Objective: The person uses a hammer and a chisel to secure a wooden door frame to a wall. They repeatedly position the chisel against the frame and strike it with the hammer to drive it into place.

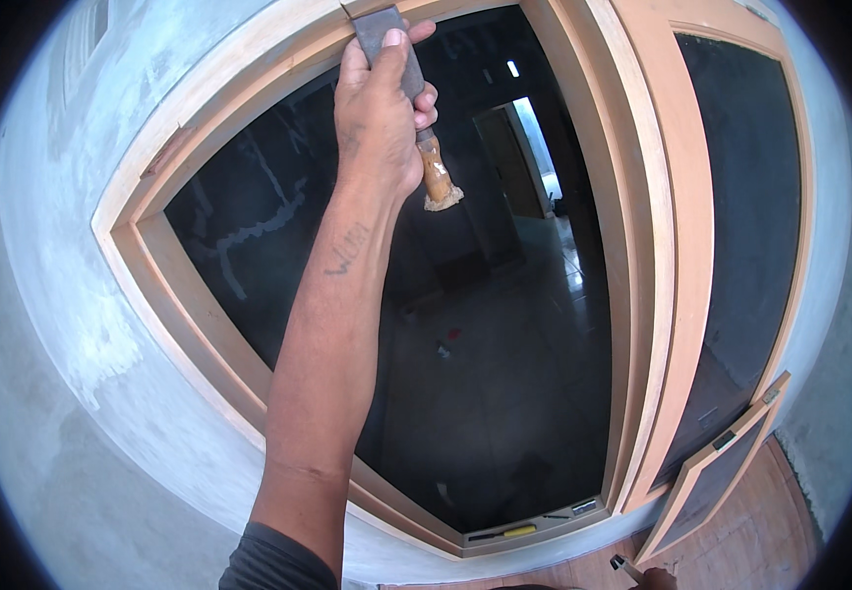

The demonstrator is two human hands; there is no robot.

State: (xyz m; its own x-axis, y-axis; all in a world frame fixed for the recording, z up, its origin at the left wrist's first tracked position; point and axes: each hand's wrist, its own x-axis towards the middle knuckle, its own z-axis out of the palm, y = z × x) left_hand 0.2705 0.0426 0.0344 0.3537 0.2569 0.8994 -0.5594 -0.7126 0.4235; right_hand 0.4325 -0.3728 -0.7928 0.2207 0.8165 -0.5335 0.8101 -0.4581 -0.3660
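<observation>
Left hand (pixel 379 108), grip wrapped tight round a wooden-handled chisel (pixel 416 98), blade at top of window frame (pixel 200 108). Notch near frame's upper-left corner already cut; this one looks barely begun.

Window frame (pixel 209 118): pale wood, set in grey plastered wall (pixel 62 324), opening onto dark room. Lower sill (pixel 426 526) of frame carries two small items: yellow-handled tool (pixel 507 532) lying flat along sill, and small light-coloured block (pixel 584 507) just beside right upright. Floor (pixel 750 541) below: reddish-brown boards, lower right. Small framed panel (pixel 716 472) with dark pane leans tilted, bottom edge near floor, top against open wooden shutter (pixel 731 226). Interior floor (pixel 504 393) seen through opening: dark, glossy, small red scrap on it.
</observation>
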